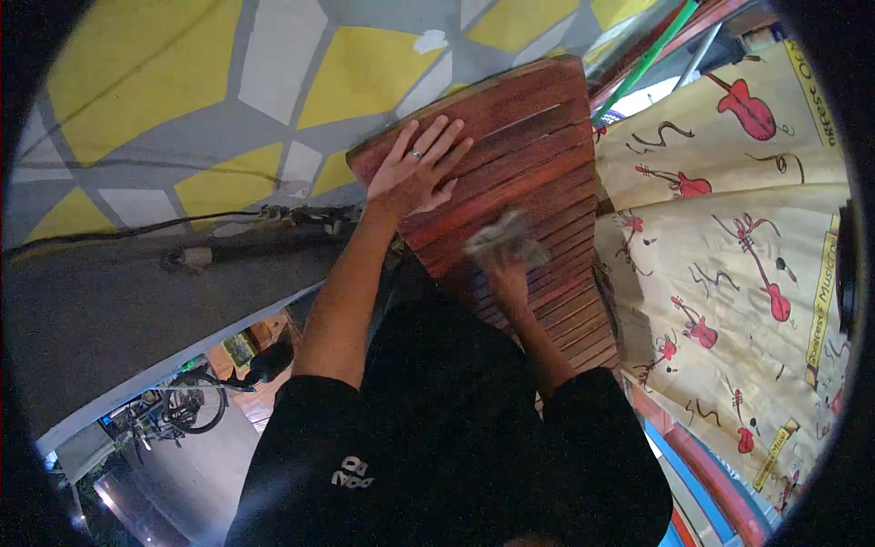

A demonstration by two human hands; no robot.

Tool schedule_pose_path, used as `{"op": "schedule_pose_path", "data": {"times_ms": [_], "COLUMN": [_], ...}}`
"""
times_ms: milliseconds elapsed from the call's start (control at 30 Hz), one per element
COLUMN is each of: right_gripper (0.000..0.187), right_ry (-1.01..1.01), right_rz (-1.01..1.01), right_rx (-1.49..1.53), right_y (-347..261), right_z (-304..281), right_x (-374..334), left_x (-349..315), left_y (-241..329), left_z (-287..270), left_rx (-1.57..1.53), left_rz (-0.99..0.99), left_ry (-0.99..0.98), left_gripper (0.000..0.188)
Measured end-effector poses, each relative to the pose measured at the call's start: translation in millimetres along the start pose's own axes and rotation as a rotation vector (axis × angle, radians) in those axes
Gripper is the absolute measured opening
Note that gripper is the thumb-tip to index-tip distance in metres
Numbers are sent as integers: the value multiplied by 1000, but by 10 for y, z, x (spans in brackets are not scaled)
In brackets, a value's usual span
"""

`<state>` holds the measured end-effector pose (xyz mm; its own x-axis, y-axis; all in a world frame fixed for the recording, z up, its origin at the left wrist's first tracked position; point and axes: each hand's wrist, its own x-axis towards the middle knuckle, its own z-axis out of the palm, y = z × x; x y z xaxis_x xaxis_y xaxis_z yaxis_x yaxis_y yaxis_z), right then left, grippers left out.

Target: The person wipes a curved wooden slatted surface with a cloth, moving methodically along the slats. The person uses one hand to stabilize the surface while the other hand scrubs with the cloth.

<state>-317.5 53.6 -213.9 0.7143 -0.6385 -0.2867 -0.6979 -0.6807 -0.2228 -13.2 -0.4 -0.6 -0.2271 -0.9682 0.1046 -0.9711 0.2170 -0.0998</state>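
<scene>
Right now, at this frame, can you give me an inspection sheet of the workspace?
Surface: reddish-brown wooden slats, tilted in view.
Job's things: pale crumpled cloth on the slats, blurred.
Clutter: bicycle, lower left, away from the slats.
Hands: left hand flat on the slats, ringed; right hand at the cloth, fingers unclear.
Cables: dark cable along the wall, left.
Surroundings: yellow-grey-white patterned wall; cream guitar-print curtain, right.
</scene>
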Motion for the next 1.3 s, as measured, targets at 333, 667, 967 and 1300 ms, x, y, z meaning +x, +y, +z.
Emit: {"op": "schedule_pose_path", "data": {"times_ms": [333,667,967,1300], "right_gripper": [67,56,60,61], "right_ry": [521,825,-118,324], "right_rz": [-188,367,-10,-109], "right_rx": [24,491,187,-28], "right_y": [-323,-23,-62,-414], "right_z": [-585,-312,-332,-743], "right_x": [469,538,-139,612], "left_x": [-5,-27,-22,-45], "left_y": [11,-5,-43,-36], "left_z": [15,-11,9,10], "left_rx": [61,64,56,80], "left_rz": [7,3,-2,3], "left_ry": [14,11,3,-7], "left_gripper": [71,70,70,68]}}
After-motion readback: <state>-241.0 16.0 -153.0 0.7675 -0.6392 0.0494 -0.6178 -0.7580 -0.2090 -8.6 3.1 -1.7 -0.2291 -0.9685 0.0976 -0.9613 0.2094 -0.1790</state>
